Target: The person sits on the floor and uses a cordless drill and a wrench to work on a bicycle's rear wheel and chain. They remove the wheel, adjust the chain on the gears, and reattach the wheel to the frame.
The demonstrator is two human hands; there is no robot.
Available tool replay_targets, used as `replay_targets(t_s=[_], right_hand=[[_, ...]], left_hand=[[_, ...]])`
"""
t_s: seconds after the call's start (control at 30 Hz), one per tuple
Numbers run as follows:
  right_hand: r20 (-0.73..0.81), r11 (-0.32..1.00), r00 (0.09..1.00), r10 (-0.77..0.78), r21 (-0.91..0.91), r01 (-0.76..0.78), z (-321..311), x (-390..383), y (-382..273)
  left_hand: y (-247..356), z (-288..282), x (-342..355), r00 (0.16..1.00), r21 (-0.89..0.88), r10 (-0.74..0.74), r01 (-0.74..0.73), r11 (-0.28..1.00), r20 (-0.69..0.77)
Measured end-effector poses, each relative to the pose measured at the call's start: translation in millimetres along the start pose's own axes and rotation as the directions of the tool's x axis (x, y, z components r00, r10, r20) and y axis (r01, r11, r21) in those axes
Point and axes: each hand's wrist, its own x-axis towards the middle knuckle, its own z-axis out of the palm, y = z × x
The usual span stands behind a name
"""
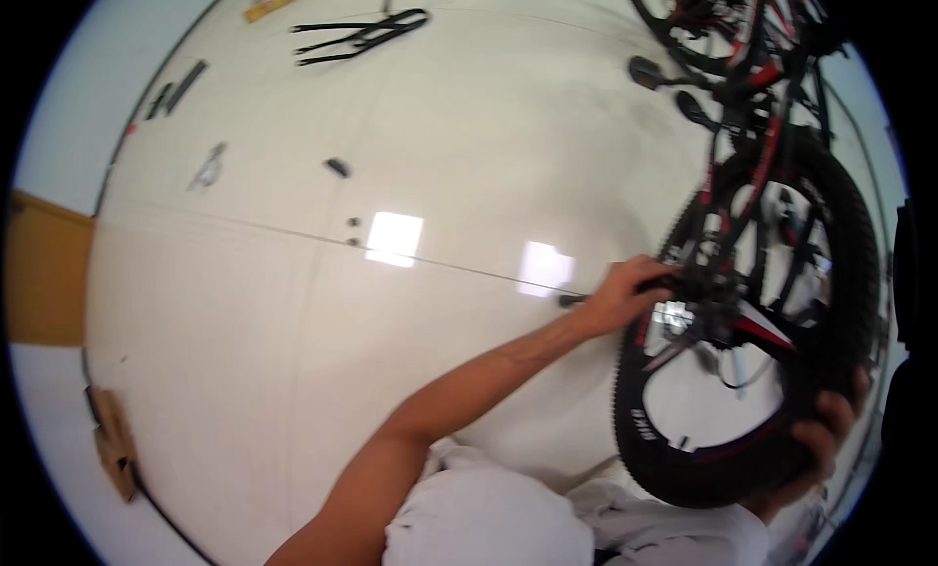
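A bicycle with a black and red frame (757, 170) fills the right side of the head view. Its near wheel (650, 459) has a knobby black tire and broad spokes with red and white markings. My left hand (628, 294) is closed beside the hub (711, 297), thumb and fingers bent towards the axle. What it grips there is hidden. A short dark stub (572, 299) pokes out left of that hand; whether it belongs to the held thing I cannot tell. My right hand (829, 431) wraps round the tire at the lower right, slightly blurred.
On the pale floor lie a black forked frame part (362, 39), a small dark piece (337, 167), a clear bag (208, 167) and dark bars (186, 87). Brown cardboard (114, 444) rests at the left wall. Another wheel (669, 24) shows at the far right.
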Motion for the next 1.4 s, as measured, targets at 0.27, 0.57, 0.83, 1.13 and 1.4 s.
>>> replay_targets(t_s=[0.27, 0.57, 0.83, 1.13, 1.4], right_hand=[[-0.129, 0.992, 0.984, -0.123, -0.017, 0.122, 17.5, -27.8, 42.1], [-0.105, 0.993, 0.993, -0.056, 0.093, 0.066, 7.0, -32.8, 42.7], [0.008, 0.996, 0.999, 0.033, 0.081, -0.033, 4.5, -27.4, 18.1], [0.045, 0.991, 0.999, -0.005, 0.131, -0.001, 4.3, -27.6, 18.3], [0.065, 0.985, 0.998, 0.003, 0.171, -0.014, 0.5, -31.7, 21.4]], left_hand=[[25.0, -11.5, 0.5, 0.987, 0.091, -0.154, 0.15, 0.985, 0.039], [-90.5, -203.9, -99.0, 0.553, 0.393, 0.049, 0.524, 0.756, -0.832], [-63.5, -355.7, -199.6, 0.439, 0.444, 0.075, 0.894, 0.069, -0.895], [-47.3, -394.3, -240.5, 0.414, -0.127, -0.423, 0.578, 0.806, -0.806], [-25.3, -344.8, -242.0, 0.565, 0.071, -0.48, 0.693, 0.717, -0.671]])
